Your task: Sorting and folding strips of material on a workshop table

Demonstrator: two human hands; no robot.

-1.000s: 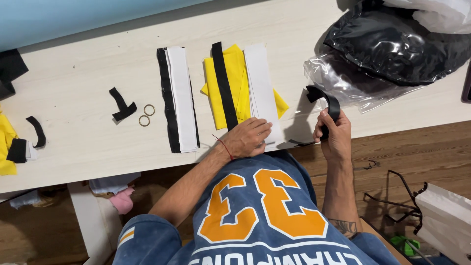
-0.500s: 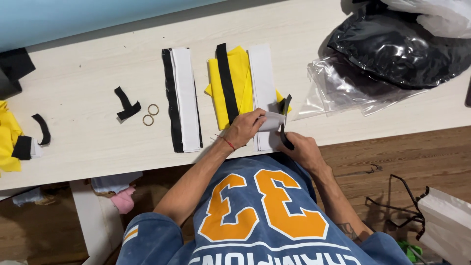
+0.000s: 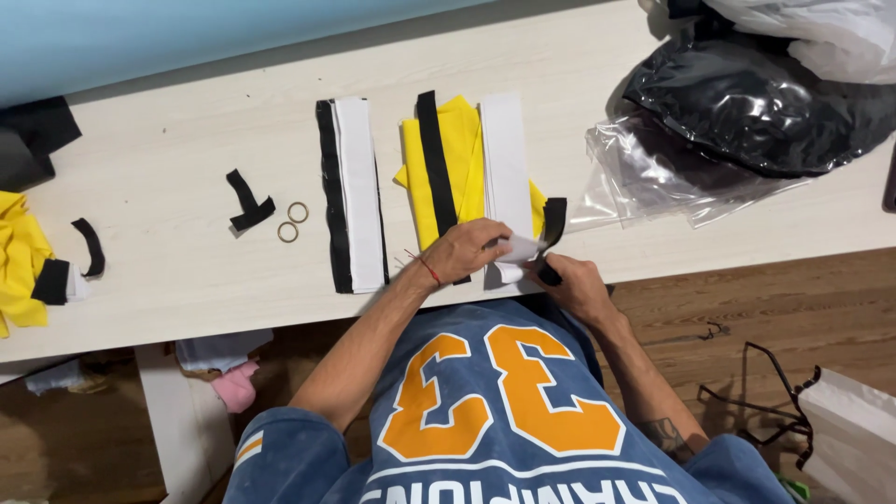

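Both hands meet at the table's (image 3: 187, 280) near edge: the left hand (image 3: 467, 250) pinches the white fabric strip's (image 3: 507, 177) lower end, while the right hand (image 3: 571, 285) grips a black strap (image 3: 553, 222) just beside it. That strip lies on yellow cloth (image 3: 462, 154).

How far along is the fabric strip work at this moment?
Looks done: a black-and-white strip set lies flat. In hand: left hand and right hand pinch a white piece and black strip. Left: yellow fabric, two rings untouched.
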